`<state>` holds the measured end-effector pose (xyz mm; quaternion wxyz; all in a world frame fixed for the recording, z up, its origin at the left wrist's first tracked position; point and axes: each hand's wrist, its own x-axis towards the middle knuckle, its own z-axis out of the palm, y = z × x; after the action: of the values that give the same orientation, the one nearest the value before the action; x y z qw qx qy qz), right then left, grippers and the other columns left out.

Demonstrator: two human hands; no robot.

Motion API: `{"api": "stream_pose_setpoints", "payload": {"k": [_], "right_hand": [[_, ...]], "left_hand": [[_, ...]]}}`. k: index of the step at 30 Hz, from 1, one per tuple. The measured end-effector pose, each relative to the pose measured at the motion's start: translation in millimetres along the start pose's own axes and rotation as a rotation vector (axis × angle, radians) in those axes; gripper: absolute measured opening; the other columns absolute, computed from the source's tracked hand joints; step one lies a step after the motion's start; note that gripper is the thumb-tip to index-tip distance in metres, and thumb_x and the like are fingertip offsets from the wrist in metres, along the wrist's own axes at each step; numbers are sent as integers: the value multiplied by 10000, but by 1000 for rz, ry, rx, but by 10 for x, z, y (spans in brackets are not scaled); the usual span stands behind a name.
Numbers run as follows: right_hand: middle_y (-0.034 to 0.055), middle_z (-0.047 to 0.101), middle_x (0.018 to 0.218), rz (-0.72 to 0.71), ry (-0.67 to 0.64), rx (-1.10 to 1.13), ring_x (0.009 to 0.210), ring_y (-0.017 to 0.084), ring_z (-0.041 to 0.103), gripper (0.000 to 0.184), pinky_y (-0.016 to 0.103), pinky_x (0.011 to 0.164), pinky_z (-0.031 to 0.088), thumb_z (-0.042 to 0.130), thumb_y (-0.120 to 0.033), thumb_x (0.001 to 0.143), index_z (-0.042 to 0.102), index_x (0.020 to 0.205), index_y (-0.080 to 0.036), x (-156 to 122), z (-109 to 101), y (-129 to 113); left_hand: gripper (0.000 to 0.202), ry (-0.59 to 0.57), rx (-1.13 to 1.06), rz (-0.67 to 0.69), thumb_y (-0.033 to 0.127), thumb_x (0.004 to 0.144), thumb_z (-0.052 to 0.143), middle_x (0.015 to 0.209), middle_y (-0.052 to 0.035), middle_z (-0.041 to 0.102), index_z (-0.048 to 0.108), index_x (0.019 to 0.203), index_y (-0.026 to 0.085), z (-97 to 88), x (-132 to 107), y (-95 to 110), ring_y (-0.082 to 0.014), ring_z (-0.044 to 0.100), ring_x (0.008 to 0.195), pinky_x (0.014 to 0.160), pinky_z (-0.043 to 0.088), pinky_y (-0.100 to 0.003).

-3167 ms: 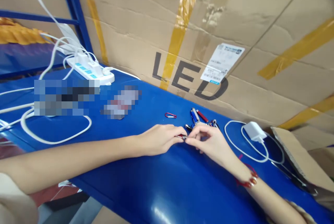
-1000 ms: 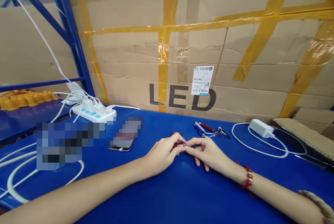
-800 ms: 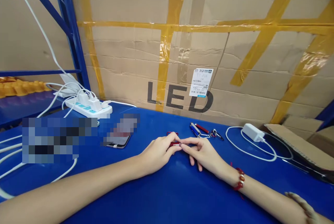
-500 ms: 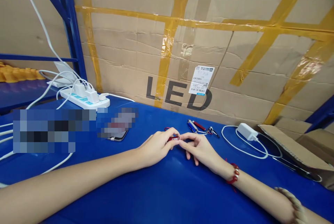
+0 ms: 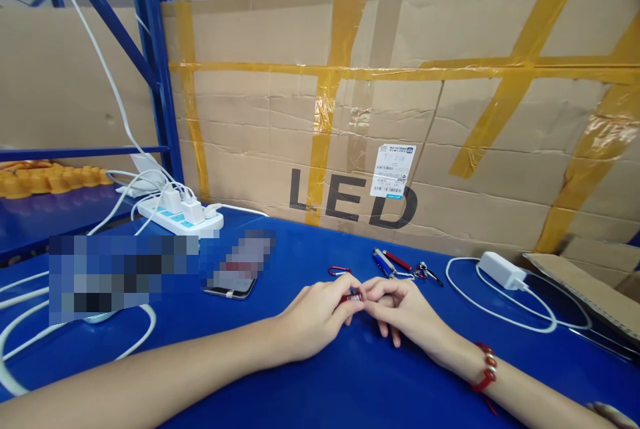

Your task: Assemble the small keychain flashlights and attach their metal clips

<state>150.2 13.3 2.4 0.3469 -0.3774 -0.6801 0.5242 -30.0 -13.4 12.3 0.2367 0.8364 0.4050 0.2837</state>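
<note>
Torch [image 5: 351,298]: small and red, held just above the bench [image 5: 350,382] at mid-width, nearer the back edge than the front one.
Left hand [image 5: 315,312]: thumb and forefinger closed on the torch's body, the other fingers curled beneath.
Right hand [image 5: 403,305]: fingertips pinched shut on the torch's silver end and touching the left fingers; a red bracelet [image 5: 486,367] sits on the wrist.
Change: the pinch is the same as a second ago. Only the view has tilted, and both hands have stayed on the torch, so the work at its end looks unfinished and no part is off.
Clip [image 5: 339,271]: a red carabiner lying free just behind the left fingers; a second ago those fingers hid most of it.
Spares: a blue torch [image 5: 383,262] and a red one [image 5: 397,260] lie together near the back edge, beyond the right hand.
Charger [image 5: 501,270]: white, toward the back right, its cable [image 5: 500,315] looped.
Phone [image 5: 230,289]: left of the hands.
Strip [image 5: 180,217]: at the back left corner.
Carton [image 5: 400,115]: stands along the back edge.
</note>
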Motion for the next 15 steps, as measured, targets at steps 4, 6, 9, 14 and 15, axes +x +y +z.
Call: {"api": "stream_pose_setpoints", "payload": {"k": [4,6,9,14,15], "right_hand": [[39,610,843,8,-17,-30,398,22,506,286,107,276,374,712,-377,621,585,671,-125,13,2,-1],[9,605,680,28,-3,-63,385,35,495,299,109,280,370,704,-394,623,589,699,-129,20,0,8],[-55,505,420,81,16,-138,302,31,415,322,108,277,327,661,-428,657,584,750,-129,23,1,5],[-79,456,405,61,80,-211,288,30,361,290,121,276,304,596,-411,696,560,802,-143,-1,26,-37],[-84,443,419,42,102,-219,296,33,355,267,125,274,307,582,-390,702,554,812,-149,-7,33,-40]], "left_hand": [[130,-14,24,-6,285,902,355,694,64,571,473,944,252,-7,-1,19,-105,553,666,595,354,-190],[126,-17,29,-9,282,900,358,698,64,571,470,949,253,-9,1,25,-105,553,668,599,357,-190],[121,-14,35,-10,274,900,356,701,63,569,465,948,252,-12,-6,39,-107,554,671,608,364,-192],[116,21,92,5,257,901,362,734,51,572,461,962,249,-30,-16,53,-123,552,708,635,380,-208],[112,29,116,20,254,899,374,770,42,579,467,961,244,-31,-11,44,-130,550,741,665,386,-217]]}}
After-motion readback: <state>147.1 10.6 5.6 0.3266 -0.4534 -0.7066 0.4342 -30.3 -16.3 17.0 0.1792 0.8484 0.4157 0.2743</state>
